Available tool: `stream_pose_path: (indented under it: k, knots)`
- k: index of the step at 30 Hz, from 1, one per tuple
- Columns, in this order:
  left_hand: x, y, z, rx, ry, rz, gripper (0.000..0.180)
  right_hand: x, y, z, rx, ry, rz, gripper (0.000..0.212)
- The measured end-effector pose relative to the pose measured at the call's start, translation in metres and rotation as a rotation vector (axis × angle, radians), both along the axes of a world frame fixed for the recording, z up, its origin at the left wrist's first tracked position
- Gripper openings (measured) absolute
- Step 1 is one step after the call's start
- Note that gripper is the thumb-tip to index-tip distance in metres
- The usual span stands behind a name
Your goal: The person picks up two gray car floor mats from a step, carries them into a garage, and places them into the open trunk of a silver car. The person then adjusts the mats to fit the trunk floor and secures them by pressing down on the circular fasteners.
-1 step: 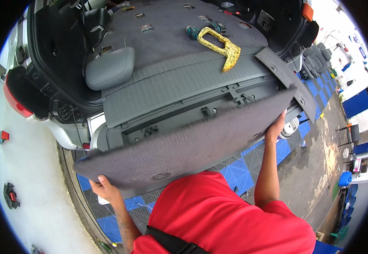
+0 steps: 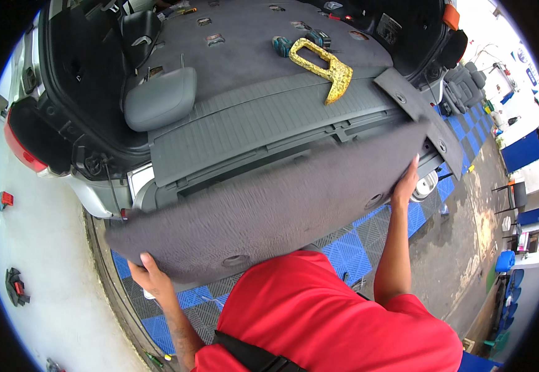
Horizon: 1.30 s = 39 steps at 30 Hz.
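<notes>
A long grey carpeted panel [image 2: 269,211] with two round recessed grips spans the open back of a vehicle. My left hand [image 2: 151,276] is closed on its left end, thumb on the carpeted face. At the right end, my right hand [image 2: 407,181] grips the panel's edge, most of the fingers hidden. The panel is tilted, carpeted face toward me, over a dark plastic storage tray [image 2: 198,189] that it partly hides. Against the panel's far right corner lies a narrower grey panel [image 2: 419,111], also with round grips.
A yellow mottled C-shaped trim piece [image 2: 337,77] lies on the ribbed grey sill cover [image 2: 263,118], beside teal-and-black power tools [image 2: 282,46]. To the left rests a grey headrest [image 2: 161,99]. Blue and grey tiles [image 2: 347,254] cover the floor below; a car seat [image 2: 464,87] stands at right.
The panel has tilted, showing more of its carpeted face and round grips, and it hides more of the tray. Both hands have risen slightly with it.
</notes>
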State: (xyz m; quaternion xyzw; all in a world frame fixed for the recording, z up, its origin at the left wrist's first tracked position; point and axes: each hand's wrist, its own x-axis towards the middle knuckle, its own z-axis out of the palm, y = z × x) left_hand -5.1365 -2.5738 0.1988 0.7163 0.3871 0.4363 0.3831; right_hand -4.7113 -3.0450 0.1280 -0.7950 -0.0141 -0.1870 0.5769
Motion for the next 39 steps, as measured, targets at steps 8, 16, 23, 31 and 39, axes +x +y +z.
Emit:
stream_pose_path:
  k: [8, 16, 23, 31, 39]
  knots:
    - [0.038, 0.025, -0.010, -0.254, 0.763, -0.185, 0.074, -0.018, 0.052, 0.042, -0.563, 0.400, 0.204, 0.060]
    - [0.031, 0.026, -0.031, -0.178, 0.815, -0.269, 0.074, -0.031, 0.061, 0.037, -0.665, 0.406, 0.233, 0.057]
    - [0.045, 0.039, -0.023, -0.154, 0.789, -0.276, 0.072, -0.026, 0.068, 0.045, -0.699, 0.426, 0.186, 0.060]
    - [0.065, 0.047, -0.042, -0.094, 0.771, -0.218, 0.070, -0.006, 0.073, 0.009, -0.639, 0.413, 0.171, 0.063]
    - [0.046, 0.040, -0.006, 0.346, 0.720, -0.004, 0.055, -0.033, 0.047, 0.022, -0.405, 0.162, 0.000, 0.050]
